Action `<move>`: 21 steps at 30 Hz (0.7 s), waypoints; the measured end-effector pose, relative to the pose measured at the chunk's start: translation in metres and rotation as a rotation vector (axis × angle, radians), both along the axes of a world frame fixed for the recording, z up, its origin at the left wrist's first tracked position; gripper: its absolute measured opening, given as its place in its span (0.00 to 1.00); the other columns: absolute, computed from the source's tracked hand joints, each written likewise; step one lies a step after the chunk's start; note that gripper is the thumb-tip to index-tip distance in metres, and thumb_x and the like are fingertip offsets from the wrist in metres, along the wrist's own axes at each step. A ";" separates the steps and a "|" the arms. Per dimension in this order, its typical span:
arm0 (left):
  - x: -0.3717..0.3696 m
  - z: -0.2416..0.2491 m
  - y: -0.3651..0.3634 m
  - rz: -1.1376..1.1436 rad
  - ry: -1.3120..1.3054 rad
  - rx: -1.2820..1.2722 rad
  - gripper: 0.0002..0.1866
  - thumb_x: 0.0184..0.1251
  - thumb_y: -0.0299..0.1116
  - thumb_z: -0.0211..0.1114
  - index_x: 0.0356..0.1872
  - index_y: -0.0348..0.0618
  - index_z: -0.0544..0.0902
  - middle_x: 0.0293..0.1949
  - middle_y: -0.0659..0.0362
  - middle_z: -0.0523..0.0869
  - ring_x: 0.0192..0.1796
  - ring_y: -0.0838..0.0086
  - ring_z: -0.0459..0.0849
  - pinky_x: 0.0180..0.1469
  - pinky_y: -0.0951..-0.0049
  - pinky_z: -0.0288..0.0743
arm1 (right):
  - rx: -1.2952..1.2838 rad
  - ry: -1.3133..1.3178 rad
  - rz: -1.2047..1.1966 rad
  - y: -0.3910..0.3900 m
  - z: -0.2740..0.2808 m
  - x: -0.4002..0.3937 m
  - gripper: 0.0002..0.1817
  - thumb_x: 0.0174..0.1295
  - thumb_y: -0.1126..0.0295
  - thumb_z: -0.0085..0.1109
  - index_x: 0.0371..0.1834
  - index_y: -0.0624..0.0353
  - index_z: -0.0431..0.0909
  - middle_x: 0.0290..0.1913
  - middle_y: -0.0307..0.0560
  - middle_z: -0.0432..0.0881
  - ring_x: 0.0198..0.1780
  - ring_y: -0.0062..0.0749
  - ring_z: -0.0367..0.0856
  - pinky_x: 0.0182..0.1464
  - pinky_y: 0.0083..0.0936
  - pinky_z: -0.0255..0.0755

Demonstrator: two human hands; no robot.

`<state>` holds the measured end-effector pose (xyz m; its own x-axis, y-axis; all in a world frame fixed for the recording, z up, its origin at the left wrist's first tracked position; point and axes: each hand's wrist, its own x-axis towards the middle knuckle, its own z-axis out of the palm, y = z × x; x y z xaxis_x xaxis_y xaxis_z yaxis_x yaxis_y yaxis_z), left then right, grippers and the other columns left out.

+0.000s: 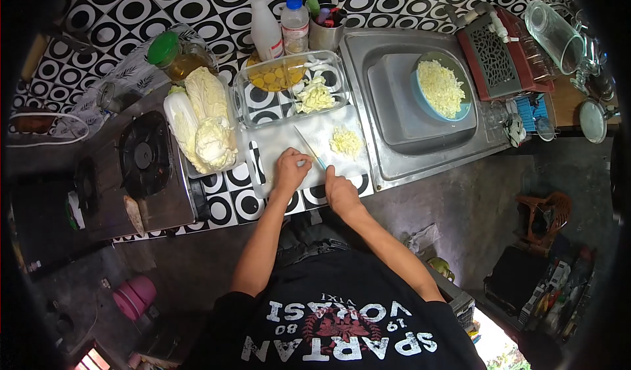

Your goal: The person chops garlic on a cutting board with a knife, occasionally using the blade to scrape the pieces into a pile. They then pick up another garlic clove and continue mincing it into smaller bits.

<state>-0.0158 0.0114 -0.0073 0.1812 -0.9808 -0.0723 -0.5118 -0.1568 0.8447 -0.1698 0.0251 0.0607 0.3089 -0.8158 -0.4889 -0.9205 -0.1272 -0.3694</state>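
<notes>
My right hand [341,192] is closed round the handle of a knife [309,146], its blade pointing up and left over the white cutting board [276,143]. Beside it on the left, my left hand [292,167] has its fingers curled together near the blade, on something small and pale that I cannot make out. A small heap of chopped pale vegetable [345,142] lies on the board's right part. Behind the board, a clear divided container [247,107] holds larger cut pieces [315,96] in its right compartment.
Cabbages [209,120] fill a tray at the left, beside the stove [146,153]. A bowl of chopped vegetable [440,88] stands in the sink [388,163]. Bottles [294,28], a utensil cup [325,36] and a green-lidded jar [172,55] stand behind.
</notes>
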 end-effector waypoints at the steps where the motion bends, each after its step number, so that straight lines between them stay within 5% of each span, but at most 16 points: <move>1: 0.000 -0.001 -0.001 0.000 0.001 -0.002 0.05 0.43 0.29 0.69 0.25 0.44 0.86 0.26 0.56 0.78 0.33 0.62 0.78 0.37 0.66 0.72 | 0.024 -0.011 0.038 -0.002 0.005 -0.002 0.10 0.63 0.75 0.41 0.45 0.67 0.60 0.30 0.68 0.77 0.35 0.60 0.81 0.36 0.44 0.77; 21: 0.001 0.001 0.001 0.010 0.050 -0.039 0.05 0.45 0.26 0.70 0.26 0.43 0.87 0.26 0.57 0.78 0.26 0.68 0.76 0.31 0.71 0.70 | 0.095 -0.047 -0.034 0.017 -0.009 0.001 0.13 0.60 0.76 0.41 0.47 0.68 0.60 0.32 0.71 0.77 0.35 0.64 0.79 0.38 0.48 0.74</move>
